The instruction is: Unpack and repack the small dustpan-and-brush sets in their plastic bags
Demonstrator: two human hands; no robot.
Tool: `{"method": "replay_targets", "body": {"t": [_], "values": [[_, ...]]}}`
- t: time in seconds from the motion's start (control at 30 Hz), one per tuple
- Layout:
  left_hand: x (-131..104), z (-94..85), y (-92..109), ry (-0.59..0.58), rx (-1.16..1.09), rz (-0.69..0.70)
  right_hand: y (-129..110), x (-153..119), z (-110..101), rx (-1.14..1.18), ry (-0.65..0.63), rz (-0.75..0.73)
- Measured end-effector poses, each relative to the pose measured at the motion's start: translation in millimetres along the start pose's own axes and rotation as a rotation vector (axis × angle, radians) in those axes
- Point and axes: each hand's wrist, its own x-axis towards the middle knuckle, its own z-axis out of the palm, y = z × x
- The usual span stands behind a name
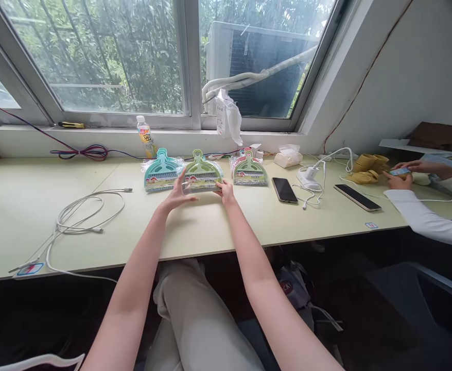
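Three packaged dustpan-and-brush sets stand in a row at the back of the pale table. The middle green set [200, 174] is between my hands. My left hand [178, 194] touches its lower left side, with the thumb stretched out and the fingers apart. At its lower right corner, my right hand [225, 191] pinches the edge. A teal set [161, 172] is just left of it, close to my left fingers. Farther right is another green set [249, 171] with a pink rim behind its handle. Clear plastic wraps the sets.
A coiled white cable [62, 221] lies left, a bottle [146, 136] behind. On the right are a phone [284, 190], a power strip [308, 175], a tissue pack [288, 155], another phone [357, 197] and a person's hands [399, 180] beside yellow rolls [367, 167].
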Motion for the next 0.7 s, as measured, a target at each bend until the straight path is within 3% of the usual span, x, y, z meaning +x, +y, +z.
{"method": "replay_targets", "body": {"t": [0.1, 0.27, 0.37, 0.57, 0.7], "values": [[1, 2.6, 1, 0.06, 0.173, 0.052, -2, -1, -1, 0.024, 0.017, 0.013], [8, -2.0, 0, 0.118, 0.031, 0.028, -3, -1, 0, 0.036, 0.031, 0.03], [10, -3.8, -4, 0.225, -0.004, -0.036, -3, -2, 1, 0.017, 0.011, 0.025], [16, -5.4, -20, 0.488, 0.081, 0.018, 1, -3, 0, -0.16, -0.07, -0.057], [22, -13.9, -37, 0.49, 0.099, -0.057, 3, -2, 1, -0.28, -0.092, -0.1]]}}
